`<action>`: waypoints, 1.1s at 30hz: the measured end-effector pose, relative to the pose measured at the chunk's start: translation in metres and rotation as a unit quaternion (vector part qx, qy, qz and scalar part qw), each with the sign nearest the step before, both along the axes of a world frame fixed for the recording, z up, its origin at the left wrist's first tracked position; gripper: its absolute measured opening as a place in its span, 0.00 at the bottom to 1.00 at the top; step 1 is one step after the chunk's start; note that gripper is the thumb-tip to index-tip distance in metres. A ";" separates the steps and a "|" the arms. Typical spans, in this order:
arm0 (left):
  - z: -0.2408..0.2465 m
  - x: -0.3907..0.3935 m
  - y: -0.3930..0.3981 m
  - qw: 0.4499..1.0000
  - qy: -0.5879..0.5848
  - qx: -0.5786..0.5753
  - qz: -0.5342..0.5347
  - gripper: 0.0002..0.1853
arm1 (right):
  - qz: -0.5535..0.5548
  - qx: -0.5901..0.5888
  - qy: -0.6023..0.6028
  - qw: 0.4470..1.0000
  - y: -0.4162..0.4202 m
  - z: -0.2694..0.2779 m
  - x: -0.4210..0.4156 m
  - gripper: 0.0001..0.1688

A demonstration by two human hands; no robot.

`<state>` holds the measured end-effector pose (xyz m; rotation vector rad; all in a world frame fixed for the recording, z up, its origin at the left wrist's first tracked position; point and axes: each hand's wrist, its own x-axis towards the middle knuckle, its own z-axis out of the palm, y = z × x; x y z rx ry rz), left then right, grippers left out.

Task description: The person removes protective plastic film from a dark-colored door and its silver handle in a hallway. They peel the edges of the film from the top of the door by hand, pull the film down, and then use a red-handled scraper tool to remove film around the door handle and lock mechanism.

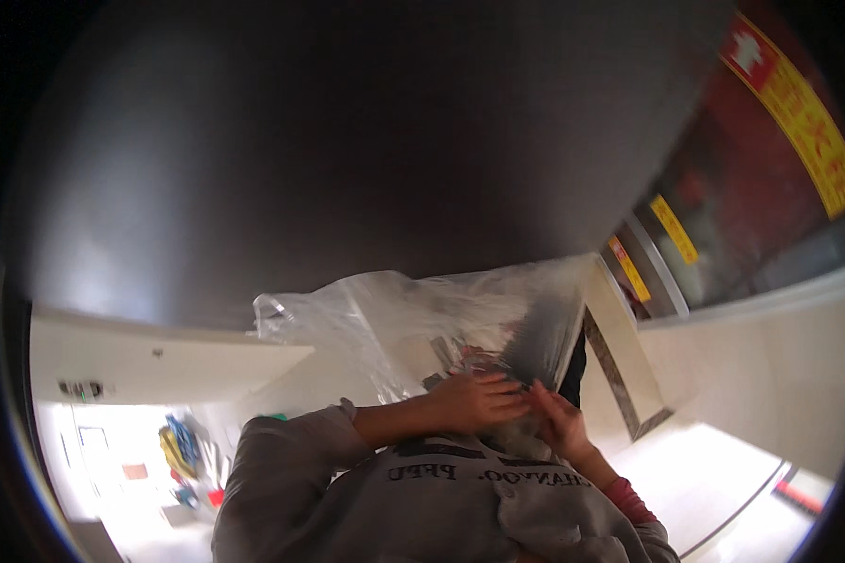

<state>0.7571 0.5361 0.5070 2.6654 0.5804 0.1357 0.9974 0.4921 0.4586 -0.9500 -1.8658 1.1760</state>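
A clear, crumpled plastic bag spreads in front of my chest, just below a large dark panel. Reddish and dark shapes show through its lower middle, too blurred to name. My left hand reaches in from the left, its fingers pointing right across the bag's lower edge. My right hand meets it from the right, thumb and fingers pinching the plastic. The fingertips of both hands almost touch, and the film hides part of the grip.
The dark smooth panel fills the upper view. Red cabinets with yellow labels bearing writing stand at the right, beside a pale wall. At the lower left, blue and yellow items are near a bright area.
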 end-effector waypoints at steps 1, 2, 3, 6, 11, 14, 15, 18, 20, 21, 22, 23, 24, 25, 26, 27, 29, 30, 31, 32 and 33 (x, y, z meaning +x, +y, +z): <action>-0.001 0.000 -0.006 0.999 -0.018 0.023 0.027 0.24 | 0.022 -0.064 0.019 0.998 0.009 0.000 0.004 0.47; 0.000 -0.003 -0.013 0.995 -0.072 0.057 0.038 0.26 | 0.062 -0.131 0.071 0.987 0.019 0.005 0.012 0.46; 0.006 -0.007 -0.020 0.993 -0.072 0.093 0.028 0.26 | 0.094 -0.307 0.236 0.917 0.033 0.021 0.020 0.45; 0.018 -0.033 -0.042 0.977 -0.061 0.193 0.060 0.28 | 0.052 -0.147 0.100 0.983 0.069 0.037 0.026 0.34; 0.023 -0.180 -0.046 0.811 0.183 0.448 0.328 0.33 | -0.024 0.537 -0.173 0.825 0.094 0.156 -0.056 0.11; 0.056 -0.262 0.002 0.721 0.155 0.560 0.377 0.32 | 0.008 0.631 -0.167 0.757 0.081 0.182 -0.108 0.18; 0.059 -0.273 0.013 0.723 0.144 0.564 0.372 0.32 | 0.007 0.657 -0.166 0.735 0.078 0.188 -0.129 0.25; 0.062 -0.275 0.036 0.729 0.074 0.583 0.351 0.31 | 0.002 0.611 -0.235 0.756 0.090 0.153 -0.201 0.36; 0.065 -0.269 0.043 0.723 0.003 0.601 0.342 0.29 | 0.033 0.592 -0.283 0.754 0.125 0.102 -0.222 0.41; 0.064 -0.267 0.041 0.745 -0.013 0.568 0.349 0.28 | 0.016 0.615 -0.309 0.725 0.141 0.089 -0.227 0.41; 0.061 -0.262 0.034 0.765 -0.028 0.533 0.360 0.26 | 0.004 0.638 -0.333 0.694 0.154 0.080 -0.229 0.41; 0.059 -0.259 0.029 0.784 -0.044 0.496 0.369 0.25 | -0.008 0.660 -0.355 0.662 0.164 0.075 -0.227 0.41; 0.062 -0.259 0.023 0.801 -0.051 0.472 0.365 0.24 | -0.001 0.682 -0.330 0.653 0.164 0.076 -0.232 0.33; 0.062 -0.257 0.018 0.815 -0.067 0.434 0.378 0.23 | 0.018 0.680 -0.331 0.654 0.165 0.080 -0.235 0.33; 0.060 -0.253 0.013 0.827 -0.084 0.396 0.390 0.22 | 0.035 0.677 -0.333 0.655 0.165 0.086 -0.237 0.33; 0.061 -0.251 0.007 0.839 -0.097 0.356 0.399 0.21 | 0.052 0.673 -0.331 0.660 0.162 0.093 -0.244 0.32; 0.062 -0.245 -0.003 0.839 -0.106 0.340 0.411 0.21 | 0.056 0.654 -0.257 0.709 0.155 0.103 -0.253 0.28; 0.060 -0.242 -0.007 0.842 -0.104 0.326 0.418 0.21 | 0.077 0.630 -0.246 0.733 0.148 0.101 -0.250 0.26; 0.058 -0.240 -0.012 0.844 -0.102 0.312 0.424 0.21 | 0.098 0.603 -0.236 0.755 0.142 0.102 -0.249 0.24; 0.056 -0.237 -0.016 0.842 -0.089 0.312 0.431 0.21 | 0.098 0.587 -0.199 0.778 0.139 0.104 -0.249 0.22; 0.055 -0.235 -0.021 0.842 -0.074 0.310 0.436 0.21 | 0.094 0.558 -0.194 0.802 0.133 0.105 -0.250 0.23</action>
